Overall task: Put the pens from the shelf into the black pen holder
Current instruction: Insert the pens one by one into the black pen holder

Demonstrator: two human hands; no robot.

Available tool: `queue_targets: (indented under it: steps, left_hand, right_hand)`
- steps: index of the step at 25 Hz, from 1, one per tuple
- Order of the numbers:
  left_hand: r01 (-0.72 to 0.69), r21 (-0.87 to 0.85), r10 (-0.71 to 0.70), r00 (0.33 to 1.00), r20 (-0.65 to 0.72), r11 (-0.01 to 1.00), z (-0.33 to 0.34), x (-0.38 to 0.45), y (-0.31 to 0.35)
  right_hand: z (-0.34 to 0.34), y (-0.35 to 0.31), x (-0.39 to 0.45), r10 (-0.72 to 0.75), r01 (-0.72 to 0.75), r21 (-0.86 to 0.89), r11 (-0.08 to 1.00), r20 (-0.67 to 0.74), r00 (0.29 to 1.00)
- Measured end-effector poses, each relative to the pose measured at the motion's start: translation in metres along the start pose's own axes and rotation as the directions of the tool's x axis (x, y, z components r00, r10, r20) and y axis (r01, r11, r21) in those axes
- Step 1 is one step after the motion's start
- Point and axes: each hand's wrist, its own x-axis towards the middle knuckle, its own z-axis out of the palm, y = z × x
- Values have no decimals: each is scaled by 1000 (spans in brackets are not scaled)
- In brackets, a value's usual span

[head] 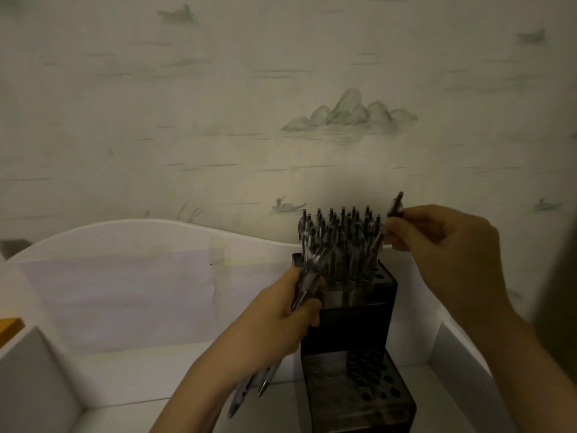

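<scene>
Two bare hands ours, left hand (290, 310) clasping a bundle of clear-barrelled pens (307, 281), right hand (437, 245) pinching one dark-clipped pen (395, 206) above the tiered black pen holder (359, 317), upper tier crowded.

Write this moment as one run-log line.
left hand: holds bundle of pens | right hand: single pen beside holder's right edge | black pen holder: upper tier mostly full

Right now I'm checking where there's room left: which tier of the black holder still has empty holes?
The lower front tier: nearly all its holes show open and penless. The upper rear tier is packed with upright pens, with only a few free holes at its right edge.
</scene>
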Motion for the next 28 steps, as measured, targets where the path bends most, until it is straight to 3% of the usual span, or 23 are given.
queue_targets:
  steps: [3, 6, 9, 13, 15, 17, 20, 23, 25, 28]
  left_hand:
    - [3, -14, -3, 1000, 14, 1000, -1, 0, -1]
    - [-13, 4, 13, 998, 55, 1000, -3, -1, -2]
    - [-27, 5, 27, 996, 87, 1000, -4, -2, 0]
    - [-49, 17, 47, 995, 91, 999, -3, -4, 4]
    - [-63, 11, 62, 994, 93, 998, 0, -4, 6]
    - [-66, 15, 64, 992, 108, 998, 2, -2, 7]
    - [-76, 41, 69, 987, 147, 996, 8, -2, 12]
    - [-86, -1, 85, 982, 166, 996, 13, 1, 13]
    - [-81, -4, 80, 983, 163, 997, 15, 3, 11]
    - [-112, 29, 106, 983, 151, 993, 19, 4, 9]
  right_hand:
    - [8, 8, 1, 2, 4, -90, 996, 65, 998]
    - [18, 19, -2, 104, -78, -143, 987, 182, 978]
    - [19, 24, -2, 177, -153, -131, 980, 203, 963]
    - [13, 15, -17, 31, -18, -191, 981, 64, 997]
    - [14, 9, -37, -45, 49, -135, 990, 32, 998]
    - [20, 2, -56, 37, -37, -4, 999, 168, 985]
    - [30, -1, -70, 206, -295, 197, 935, 375, 904]
    - [27, -1, -66, 360, -483, 410, 774, 344, 867]
    - [19, 1, -60, 437, -509, 427, 748, 260, 861]
    - [12, -3, -56, 420, -529, 418, 739, 329, 846]
